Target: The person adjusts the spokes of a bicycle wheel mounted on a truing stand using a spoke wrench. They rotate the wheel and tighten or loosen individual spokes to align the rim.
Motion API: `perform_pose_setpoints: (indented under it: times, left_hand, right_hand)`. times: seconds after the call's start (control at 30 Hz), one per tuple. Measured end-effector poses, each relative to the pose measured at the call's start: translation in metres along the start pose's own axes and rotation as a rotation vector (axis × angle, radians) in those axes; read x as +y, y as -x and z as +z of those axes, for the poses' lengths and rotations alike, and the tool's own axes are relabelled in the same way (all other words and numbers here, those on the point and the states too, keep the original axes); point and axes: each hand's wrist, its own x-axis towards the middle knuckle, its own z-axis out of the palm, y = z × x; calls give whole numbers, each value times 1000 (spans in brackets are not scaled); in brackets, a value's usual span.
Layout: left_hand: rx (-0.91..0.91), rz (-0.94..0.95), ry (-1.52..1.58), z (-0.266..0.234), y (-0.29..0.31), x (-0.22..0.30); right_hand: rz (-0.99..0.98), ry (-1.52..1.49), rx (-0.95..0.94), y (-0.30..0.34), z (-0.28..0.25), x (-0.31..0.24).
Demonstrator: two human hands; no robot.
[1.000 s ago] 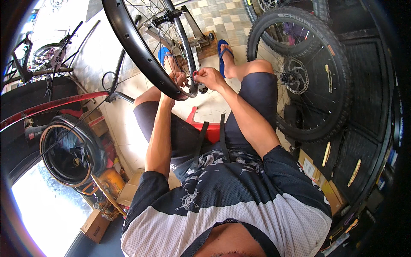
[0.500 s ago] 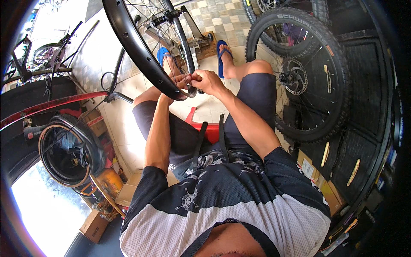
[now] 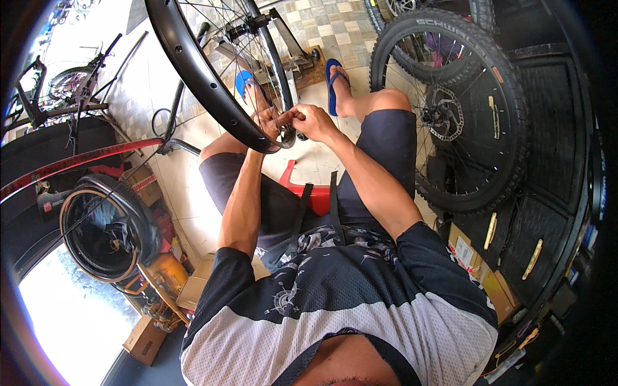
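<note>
Wheel (image 3: 206,78) in a metal stand (image 3: 289,38), its near edge at the left hand (image 3: 268,122), partly hidden behind the rim (image 3: 235,116), grip unclear, and the right hand (image 3: 311,122), fingertips pinched, contents indiscernible. Wheel rotation, should the rim be nudged, could break the pinch.
</note>
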Motion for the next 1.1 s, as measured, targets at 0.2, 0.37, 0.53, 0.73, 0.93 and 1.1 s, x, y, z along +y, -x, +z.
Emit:
perform_pose_setpoints:
  times: [0.2, 0.37, 0.53, 0.73, 0.93, 1.1]
  left_hand:
    - [138, -284, -2, -9, -10, -17]
    - [94, -282, 70, -11, -12, -24]
    - [60, -245, 156, -12, -1, -12]
    - [10, -162, 195, -16, 20, 26]
    - [-7, -156, 185, -21, 27, 39]
    - [49, -257, 352, -27, 20, 19]
  right_hand:
    - [-17, -223, -21, -5, 3, 8]
    - [-16, -179, 176, -8, -9, 10]
    - [69, -76, 186, -7, -14, 12]
    - [103, -55, 112, -6, -9, 12]
    - [72, -73, 51, -3, -2, 7]
    - [48, -29, 58, 3, -2, -4]
